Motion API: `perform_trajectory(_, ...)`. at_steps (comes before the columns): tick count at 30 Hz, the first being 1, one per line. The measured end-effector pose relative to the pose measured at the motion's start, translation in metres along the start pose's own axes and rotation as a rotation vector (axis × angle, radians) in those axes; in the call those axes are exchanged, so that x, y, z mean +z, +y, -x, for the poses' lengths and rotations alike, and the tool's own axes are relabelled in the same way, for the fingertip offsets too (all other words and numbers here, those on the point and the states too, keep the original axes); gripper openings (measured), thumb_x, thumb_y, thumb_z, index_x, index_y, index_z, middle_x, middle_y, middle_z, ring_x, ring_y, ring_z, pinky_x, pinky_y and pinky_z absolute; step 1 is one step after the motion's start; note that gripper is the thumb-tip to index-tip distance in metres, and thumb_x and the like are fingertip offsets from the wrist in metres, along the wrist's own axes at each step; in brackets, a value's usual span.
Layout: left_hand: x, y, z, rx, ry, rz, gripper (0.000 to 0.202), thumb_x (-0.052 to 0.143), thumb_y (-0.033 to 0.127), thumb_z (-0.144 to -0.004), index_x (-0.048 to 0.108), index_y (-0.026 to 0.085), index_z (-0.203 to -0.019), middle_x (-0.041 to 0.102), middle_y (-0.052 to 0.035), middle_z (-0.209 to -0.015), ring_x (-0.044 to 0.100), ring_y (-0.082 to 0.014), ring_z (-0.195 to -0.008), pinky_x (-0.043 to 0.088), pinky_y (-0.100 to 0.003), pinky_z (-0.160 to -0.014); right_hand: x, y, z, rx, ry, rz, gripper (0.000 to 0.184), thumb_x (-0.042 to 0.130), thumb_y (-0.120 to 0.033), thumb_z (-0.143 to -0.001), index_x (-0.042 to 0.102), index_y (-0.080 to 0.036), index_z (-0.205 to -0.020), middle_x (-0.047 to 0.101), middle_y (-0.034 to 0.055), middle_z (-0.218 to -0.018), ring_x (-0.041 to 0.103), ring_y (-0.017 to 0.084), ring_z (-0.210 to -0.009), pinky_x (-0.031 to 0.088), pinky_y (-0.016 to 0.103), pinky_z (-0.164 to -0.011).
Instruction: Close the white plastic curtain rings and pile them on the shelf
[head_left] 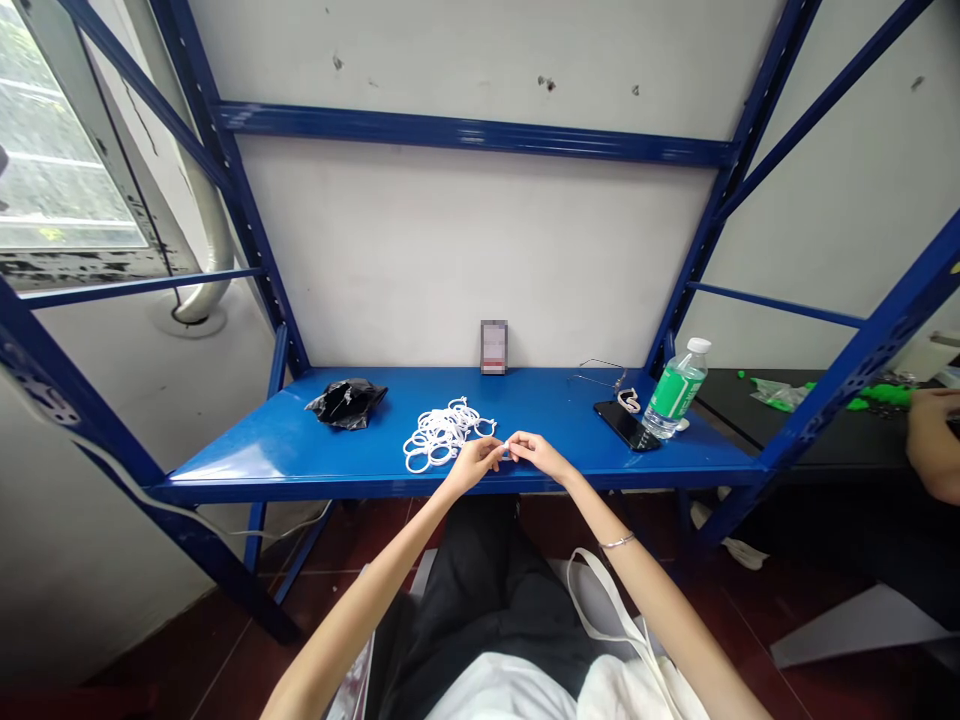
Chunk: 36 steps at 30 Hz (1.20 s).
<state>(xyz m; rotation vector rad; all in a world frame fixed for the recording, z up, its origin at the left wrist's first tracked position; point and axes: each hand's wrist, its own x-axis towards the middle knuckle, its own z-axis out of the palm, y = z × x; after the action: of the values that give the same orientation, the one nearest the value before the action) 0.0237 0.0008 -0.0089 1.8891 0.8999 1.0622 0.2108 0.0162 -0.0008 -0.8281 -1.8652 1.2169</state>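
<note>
Wall [465, 240], white, closes off the rear of the station; clock positions are read from the paired hands, 12 o'clock toward the wall. Frame [465, 128], blue metal, carries uprights at both sides and a crossbar against the wall. Table [247, 440], blue, spans the frame. Window [67, 130]: 10 o'clock, beyond the left upright. Black table [739, 405]: 3 o'clock, with green pieces [889, 394] on it and another person's hand [934, 440] beside it. Pile of white rings [442, 436]: on the table, between 9 and 10 o'clock, just beside the left hand [478, 460]. Bottle [676, 390], green label, upright: 2 o'clock. Black bag [347, 404], crumpled: between 9 and 10 o'clock, beyond the pile. Left hand and right hand [537, 453] meet fingertip to fingertip over the table's front edge, both pinching one small white piece [505, 449]; the fingers cover most of it, so its full shape cannot be told. Phone [622, 424], flat: 3 o'clock, near the bottle. Panel [493, 348], upright: 12 o'clock, at the wall. Glasses [616, 382]: 2 o'clock. Bracelet [618, 542]: on the right forearm, 5 o'clock.
</note>
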Motion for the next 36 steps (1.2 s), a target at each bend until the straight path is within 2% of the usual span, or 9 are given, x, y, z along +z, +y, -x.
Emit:
perform_trajectory(5,-0.005,-0.003,-0.001,-0.036,-0.063,0.073,0.037,0.051,0.051,-0.085,0.058,0.015,-0.079,0.051,0.0031,-0.055,0.048,-0.0104,-0.051,0.037,-0.022,-0.054,0.005,-0.003,-0.004,0.061,-0.009,-0.119,0.030,0.060,-0.047,-0.082,0.057,-0.018,-0.075,0.045,-0.0053,-0.060,0.046,0.013,-0.063,0.038,0.029,-0.071)
perform_trajectory(10,-0.004,-0.002,-0.004,-0.107,-0.077,0.291,0.039,0.050,0.050,-0.082,0.043,0.018,-0.061,0.038,0.0056,-0.052,0.035,-0.0079,-0.048,0.027,-0.023,-0.050,0.018,-0.010,-0.008,0.097,-0.050,-0.302,0.026,0.061,-0.041,-0.079,0.053,-0.019,-0.070,0.045,-0.0043,-0.060,0.041,0.012,-0.058,0.033,0.027,-0.061)
perform_trajectory(15,0.006,0.000,-0.005,-0.135,-0.076,0.476,0.043,0.055,0.051,-0.077,0.035,0.019,-0.058,0.023,0.0067,-0.054,0.022,-0.0076,-0.051,0.018,-0.025,-0.050,0.023,-0.007,-0.008,0.092,-0.052,-0.543,0.025,0.064,-0.037,-0.074,0.048,-0.019,-0.064,0.025,-0.0080,-0.052,0.020,0.009,-0.049,0.018,0.027,-0.051)
perform_trajectory(25,0.010,0.000,-0.003,-0.125,-0.050,0.635,0.044,0.062,0.046,-0.071,0.032,0.019,-0.052,0.023,0.0058,-0.054,0.025,-0.0082,-0.052,0.025,-0.027,-0.053,0.027,-0.006,-0.004,0.083,-0.047,-0.555,0.026,0.066,-0.040,-0.072,0.050,-0.020,-0.065,0.020,-0.0083,-0.048,0.013,0.009,-0.048,0.015,0.028,-0.051)
perform_trajectory(30,0.010,0.006,-0.003,-0.155,-0.042,0.699,0.046,0.053,0.045,-0.076,0.023,0.021,-0.051,0.019,0.0062,-0.052,0.020,-0.0074,-0.049,0.028,-0.028,-0.053,0.029,-0.001,-0.005,-0.002,0.067,-0.626,0.031,0.060,-0.042,-0.075,0.043,-0.022,-0.060,0.017,-0.0070,-0.049,0.014,0.011,-0.047,0.019,0.029,-0.050)
perform_trajectory(36,0.005,0.009,-0.001,-0.098,-0.051,0.677,0.041,0.058,0.040,-0.076,0.032,0.018,-0.051,0.027,0.0058,-0.051,0.025,-0.0076,-0.051,0.026,-0.027,-0.054,0.031,-0.002,-0.005,-0.015,0.090,-0.664,0.025,0.061,-0.036,-0.075,0.048,-0.021,-0.060,0.018,-0.0063,-0.050,0.017,0.011,-0.047,0.026,0.029,-0.051)
